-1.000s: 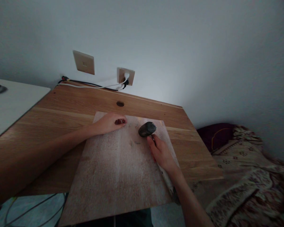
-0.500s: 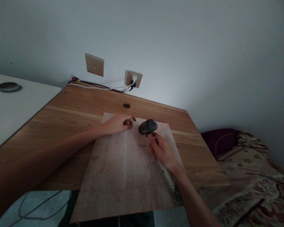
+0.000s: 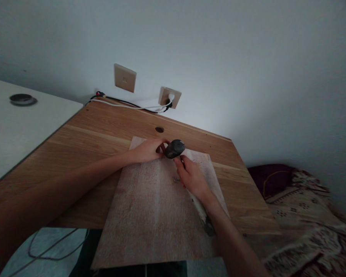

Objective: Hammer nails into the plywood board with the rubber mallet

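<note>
My right hand (image 3: 193,176) is closed round the handle of a hammer (image 3: 175,149), close under its dark head. The pale handle runs back beneath my wrist toward the board's near right side. My left hand (image 3: 148,150) rests at the far left part of a plywood board (image 3: 150,215), its fingers curled together beside the hammer head. The head partly covers those fingertips, so whatever they pinch is hidden. A few small nails (image 3: 176,179) lie on the board just left of my right hand.
The board lies on a wooden desk (image 3: 83,148) and overhangs its near edge. A white surface (image 3: 25,130) adjoins at the left. Cables (image 3: 127,105) run along the wall to a socket (image 3: 169,97). Patterned fabric (image 3: 302,207) lies at the right.
The hammer has moved left, and its head now overlaps my left fingertips, which were clear of it before. The whole view has shifted slightly.
</note>
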Demonstrator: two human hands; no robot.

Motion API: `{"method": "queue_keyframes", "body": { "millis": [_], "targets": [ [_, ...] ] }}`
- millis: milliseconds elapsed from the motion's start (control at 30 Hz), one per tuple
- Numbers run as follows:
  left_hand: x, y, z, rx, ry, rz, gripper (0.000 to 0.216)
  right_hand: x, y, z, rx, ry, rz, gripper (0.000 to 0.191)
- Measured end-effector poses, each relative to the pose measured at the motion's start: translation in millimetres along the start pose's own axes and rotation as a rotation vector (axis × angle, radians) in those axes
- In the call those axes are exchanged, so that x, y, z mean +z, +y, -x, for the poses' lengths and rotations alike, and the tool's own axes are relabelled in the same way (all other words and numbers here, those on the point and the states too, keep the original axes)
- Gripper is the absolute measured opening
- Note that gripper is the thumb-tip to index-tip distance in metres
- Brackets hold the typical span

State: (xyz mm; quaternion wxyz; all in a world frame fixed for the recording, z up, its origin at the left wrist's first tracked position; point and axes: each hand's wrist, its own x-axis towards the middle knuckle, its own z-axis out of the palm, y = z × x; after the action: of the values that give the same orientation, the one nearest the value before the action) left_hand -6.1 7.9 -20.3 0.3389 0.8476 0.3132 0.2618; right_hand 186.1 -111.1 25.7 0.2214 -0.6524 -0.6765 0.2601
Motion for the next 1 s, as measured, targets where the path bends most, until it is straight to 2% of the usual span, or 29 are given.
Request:
{"method": "queue_keyframes", "body": {
  "millis": [367, 567, 667, 767, 833, 933, 1000],
  "targets": [
    [0, 0, 1, 0.008, 0.009, -0.033, 0.045, 1, 2, 3, -0.035, -0.001, -0.031, 0.032],
    [-1, 0, 1, 0.023, -0.012, 0.000, 0.040, -7, 12, 14, 0.015, -0.010, -0.039, 0.032],
    [-1, 4, 3, 0.063, 0.069, -0.098, 0.027, -15, 25, 31, 0.054, 0.008, -0.033, 0.034],
    [6, 16, 9, 0.243, 0.111, -0.263, 0.012, -21, 40, 47, 0.085, 0.028, -0.006, 0.034],
    [14, 29, 15, 0.451, 0.018, -0.400, 0.006, -22, 49, 54, 0.102, 0.058, 0.019, 0.035],
    [27, 47, 24, 0.707, -0.098, -0.586, 0.014, -20, 53, 57, 0.140, 0.078, 0.009, 0.037],
    [32, 55, 28, 0.777, -0.081, -0.668, 0.020, -18, 53, 56, 0.154, 0.065, -0.018, 0.039]
  ]
}}
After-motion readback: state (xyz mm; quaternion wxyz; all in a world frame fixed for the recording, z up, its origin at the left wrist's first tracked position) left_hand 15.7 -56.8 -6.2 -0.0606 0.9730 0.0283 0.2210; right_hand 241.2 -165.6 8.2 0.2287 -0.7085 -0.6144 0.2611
